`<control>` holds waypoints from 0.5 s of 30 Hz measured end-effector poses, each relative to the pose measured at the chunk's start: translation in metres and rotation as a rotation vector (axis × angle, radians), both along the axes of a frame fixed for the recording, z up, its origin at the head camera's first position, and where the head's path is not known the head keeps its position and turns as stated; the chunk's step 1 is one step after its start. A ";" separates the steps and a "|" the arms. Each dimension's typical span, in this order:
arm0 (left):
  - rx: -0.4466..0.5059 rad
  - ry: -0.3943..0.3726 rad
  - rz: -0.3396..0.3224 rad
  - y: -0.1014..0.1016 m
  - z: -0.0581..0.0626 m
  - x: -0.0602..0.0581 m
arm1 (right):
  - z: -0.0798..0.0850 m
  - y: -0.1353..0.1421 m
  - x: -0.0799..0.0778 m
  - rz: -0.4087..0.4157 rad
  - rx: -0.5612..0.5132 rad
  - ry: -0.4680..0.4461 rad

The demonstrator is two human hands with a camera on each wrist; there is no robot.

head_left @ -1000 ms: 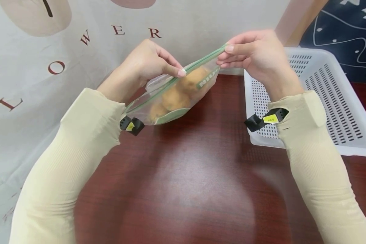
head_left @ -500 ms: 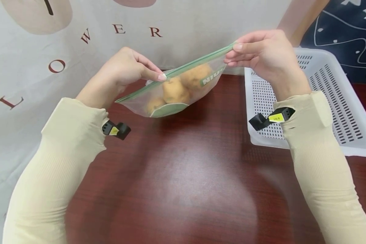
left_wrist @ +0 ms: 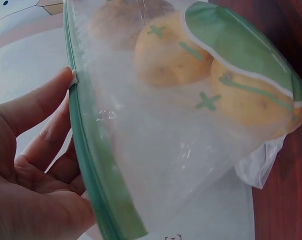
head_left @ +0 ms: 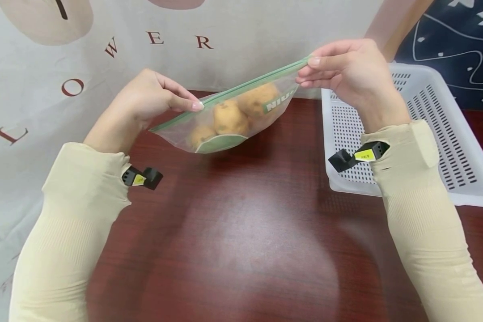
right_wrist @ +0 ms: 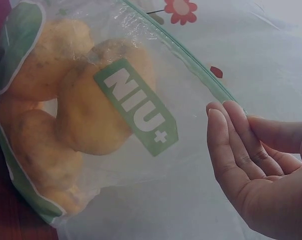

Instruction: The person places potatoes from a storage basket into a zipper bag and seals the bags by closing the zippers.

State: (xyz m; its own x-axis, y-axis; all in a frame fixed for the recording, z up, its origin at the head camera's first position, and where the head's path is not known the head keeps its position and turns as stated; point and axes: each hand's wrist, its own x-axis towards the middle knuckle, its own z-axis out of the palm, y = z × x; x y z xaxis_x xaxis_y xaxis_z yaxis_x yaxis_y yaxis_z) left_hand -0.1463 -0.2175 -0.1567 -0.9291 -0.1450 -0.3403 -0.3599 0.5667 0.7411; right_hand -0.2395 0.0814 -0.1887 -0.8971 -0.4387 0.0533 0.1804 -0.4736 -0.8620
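A clear zip bag (head_left: pixel 209 123) with a green zip strip (head_left: pixel 261 80) hangs slanted between both hands, its right end higher. Several potatoes (head_left: pixel 230 118) lie inside, toward the bottom. My left hand (head_left: pixel 149 100) pinches the zip strip left of its middle between thumb and fingers; the left wrist view shows a small white piece (left_wrist: pixel 73 77) at the thumb tip. At the upper right corner of the bag, my right hand (head_left: pixel 348 71) pinches the end of the strip. The green NIU+ label (right_wrist: pixel 136 107) faces the right wrist camera.
A white perforated plastic basket (head_left: pixel 416 197) stands on the right of the dark red table (head_left: pixel 241 250). Behind the table hangs a pale cloth (head_left: pixel 261 36) with printed letters. Dark blue patterned fabric (head_left: pixel 459 49) is at the upper right.
My left hand has slid leftward and down along the zip strip. The strip has straightened, with its left end now in view. My right hand has shifted slightly right, still pinching the corner.
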 end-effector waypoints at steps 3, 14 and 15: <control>-0.006 -0.003 -0.013 -0.003 0.000 0.002 | 0.000 -0.002 0.000 -0.001 0.006 -0.010; -0.072 -0.019 -0.055 -0.010 0.002 0.008 | 0.001 -0.002 0.002 -0.010 0.022 -0.019; -0.071 -0.024 -0.053 -0.011 0.002 0.008 | 0.001 -0.003 0.002 -0.009 0.023 -0.020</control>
State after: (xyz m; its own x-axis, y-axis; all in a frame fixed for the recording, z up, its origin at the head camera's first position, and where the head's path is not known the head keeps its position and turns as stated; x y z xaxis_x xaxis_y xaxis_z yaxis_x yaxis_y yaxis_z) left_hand -0.1379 -0.2283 -0.1550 -0.9277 -0.1201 -0.3535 -0.3453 0.6360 0.6901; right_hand -0.2379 0.0788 -0.1878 -0.9019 -0.4312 0.0255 0.1931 -0.4552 -0.8692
